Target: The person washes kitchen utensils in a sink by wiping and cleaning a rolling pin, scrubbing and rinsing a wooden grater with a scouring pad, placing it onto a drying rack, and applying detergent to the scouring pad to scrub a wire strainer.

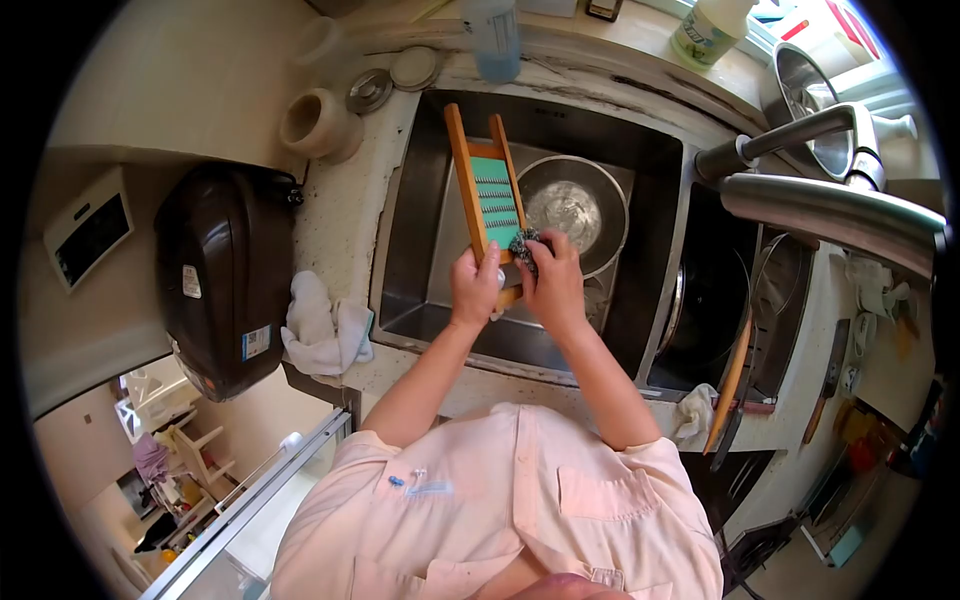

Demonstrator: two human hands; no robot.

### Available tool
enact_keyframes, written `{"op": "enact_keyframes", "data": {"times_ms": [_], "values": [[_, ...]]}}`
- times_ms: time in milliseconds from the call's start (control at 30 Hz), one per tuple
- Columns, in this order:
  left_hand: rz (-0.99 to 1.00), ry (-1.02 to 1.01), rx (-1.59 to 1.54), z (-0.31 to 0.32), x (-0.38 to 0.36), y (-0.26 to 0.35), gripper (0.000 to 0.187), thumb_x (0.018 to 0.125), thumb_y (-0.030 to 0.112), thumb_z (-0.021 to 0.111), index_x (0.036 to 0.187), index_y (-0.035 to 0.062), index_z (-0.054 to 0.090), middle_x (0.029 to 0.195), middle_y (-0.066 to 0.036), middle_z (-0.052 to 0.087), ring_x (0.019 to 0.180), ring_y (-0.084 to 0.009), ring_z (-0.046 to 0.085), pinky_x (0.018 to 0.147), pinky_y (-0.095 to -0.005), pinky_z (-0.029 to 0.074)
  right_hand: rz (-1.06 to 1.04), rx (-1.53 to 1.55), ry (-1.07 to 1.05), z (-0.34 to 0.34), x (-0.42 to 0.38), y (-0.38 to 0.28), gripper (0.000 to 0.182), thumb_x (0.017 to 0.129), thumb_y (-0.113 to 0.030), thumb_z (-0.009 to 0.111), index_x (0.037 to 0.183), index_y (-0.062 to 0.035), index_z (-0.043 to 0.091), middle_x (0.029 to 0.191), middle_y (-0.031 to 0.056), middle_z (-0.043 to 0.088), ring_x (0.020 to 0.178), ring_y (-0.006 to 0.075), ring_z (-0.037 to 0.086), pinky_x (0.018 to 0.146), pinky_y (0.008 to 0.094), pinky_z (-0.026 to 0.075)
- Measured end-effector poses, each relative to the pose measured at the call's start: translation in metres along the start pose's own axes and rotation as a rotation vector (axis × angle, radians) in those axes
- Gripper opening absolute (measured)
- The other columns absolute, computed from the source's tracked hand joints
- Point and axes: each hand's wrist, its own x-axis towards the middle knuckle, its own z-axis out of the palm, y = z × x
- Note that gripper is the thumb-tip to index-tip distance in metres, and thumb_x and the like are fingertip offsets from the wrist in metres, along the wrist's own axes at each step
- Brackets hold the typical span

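Clasping the near end of a grater (491, 195), the left hand (475, 288) is closed around its wood; the right hand (555, 280) is clamped on a dark scouring pad (524, 245) at the lower end of the green panel (490, 172). The grater is held over the sink (408, 215), its 2 wooden rails (461, 165) pointing away, beside a metal bowl (613, 215). Beyond the sink stands a blue-tinted bottle (492, 45).

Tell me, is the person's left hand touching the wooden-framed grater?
Touching. The head view shows the left hand gripping the near part of the wooden-framed grater, its thumb against the wood.
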Motion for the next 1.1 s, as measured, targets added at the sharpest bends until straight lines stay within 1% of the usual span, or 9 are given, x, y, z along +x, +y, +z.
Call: {"op": "enact_keyframes", "data": {"times_ms": [167, 333, 433, 567, 733, 833, 967, 1000, 1100], "values": [[-0.034, -0.006, 0.026, 0.009, -0.004, 0.0, 0.024, 0.088, 0.021, 0.051, 0.084, -0.0011, 0.059, 0.066, 0.001, 0.055, 0.055, -0.0056, 0.045, 0.048, -0.0238, 0.037, 0.035, 0.033, 0.016, -0.01, 0.001, 0.005, 0.025, 0.071, -0.004, 0.061, 0.095, -0.0027, 0.056, 0.101, 0.0135, 0.049, 0.086, 0.0343, 0.052, 0.071, 0.0418, 0.044], [0.138, 0.027, 0.148, 0.012, 0.003, 0.006, 0.023, 0.087, 0.02, 0.051, 0.08, -0.0014, 0.058, 0.059, 0.001, 0.053, 0.051, -0.0061, 0.046, 0.046, -0.0252, 0.037, 0.0, -0.035, -0.081, -0.007, -0.017, 0.006, 0.026, 0.071, -0.005, 0.062, 0.096, -0.0029, 0.057, 0.095, 0.0157, 0.052, 0.085, 0.0346, 0.053, 0.071, 0.0396, 0.044], [0.128, 0.033, 0.212, 0.013, 0.0, 0.009, 0.023, 0.087, 0.019, 0.051, 0.079, -0.0014, 0.057, 0.057, 0.001, 0.052, 0.05, -0.0059, 0.045, 0.045, -0.0251, 0.037, 0.287, 0.198, -0.094, -0.025, -0.016, 0.011, 0.026, 0.073, -0.007, 0.063, 0.098, -0.003, 0.057, 0.092, 0.0165, 0.054, 0.085, 0.0349, 0.053, 0.073, 0.0382, 0.044], [0.11, 0.03, 0.18, 0.017, -0.003, 0.004, 0.023, 0.087, 0.02, 0.052, 0.08, -0.0019, 0.058, 0.058, 0.001, 0.052, 0.05, -0.0061, 0.045, 0.045, -0.0251, 0.037, 0.151, 0.259, 0.189, -0.023, 0.011, 0.006, 0.025, 0.072, -0.006, 0.063, 0.097, -0.0039, 0.058, 0.094, 0.0155, 0.054, 0.087, 0.0348, 0.053, 0.075, 0.0383, 0.044], [0.088, 0.033, 0.098, 0.012, -0.001, -0.004, 0.024, 0.087, 0.021, 0.051, 0.083, -0.0015, 0.059, 0.062, 0.0, 0.054, 0.054, -0.0063, 0.047, 0.049, -0.0249, 0.039, 0.074, 0.011, -0.072, -0.007, -0.017, 0.017, 0.027, 0.068, -0.004, 0.064, 0.095, -0.0048, 0.059, 0.091, 0.0144, 0.05, 0.086, 0.0339, 0.051, 0.073, 0.0398, 0.044], [-0.025, -0.004, 0.039, 0.006, 0.001, -0.008, 0.028, 0.09, 0.024, 0.048, 0.088, -0.0012, 0.059, 0.07, -0.001, 0.056, 0.061, -0.0071, 0.048, 0.053, -0.0246, 0.04, 0.26, 0.17, -0.033, -0.023, -0.015, 0.013, 0.025, 0.068, -0.005, 0.064, 0.092, -0.0043, 0.06, 0.092, 0.0142, 0.05, 0.083, 0.0335, 0.053, 0.07, 0.0394, 0.044], [-0.134, -0.048, -0.197, 0.007, -0.001, -0.01, 0.039, 0.093, 0.033, 0.041, 0.096, -0.0016, 0.058, 0.082, -0.003, 0.058, 0.069, -0.0085, 0.051, 0.059, -0.0238, 0.042, 0.083, 0.27, 0.022, -0.022, 0.002, -0.023, 0.023, 0.069, -0.006, 0.064, 0.091, -0.0052, 0.06, 0.092, 0.0134, 0.051, 0.083, 0.0328, 0.054, 0.069, 0.0392, 0.045], [-0.115, -0.047, -0.205, 0.009, -0.005, -0.007, 0.041, 0.094, 0.034, 0.039, 0.098, -0.0018, 0.058, 0.085, -0.003, 0.058, 0.071, -0.0086, 0.051, 0.062, -0.0237, 0.042, -0.013, 0.216, -0.013, -0.01, 0.001, -0.025, 0.023, 0.069, -0.006, 0.063, 0.092, -0.0056, 0.061, 0.092, 0.0126, 0.052, 0.084, 0.0323, 0.054, 0.068, 0.039, 0.045], [-0.101, -0.057, -0.188, 0.01, -0.012, 0.005, 0.044, 0.094, 0.037, 0.036, 0.101, -0.0021, 0.056, 0.09, -0.004, 0.058, 0.077, -0.009, 0.051, 0.067, -0.0236, 0.043, 0.101, -0.099, -0.067, -0.016, 0.004, -0.01, 0.023, 0.069, -0.008, 0.063, 0.092, -0.0054, 0.06, 0.091, 0.0122, 0.052, 0.085, 0.0322, 0.054, 0.068, 0.0385, 0.045]]}}
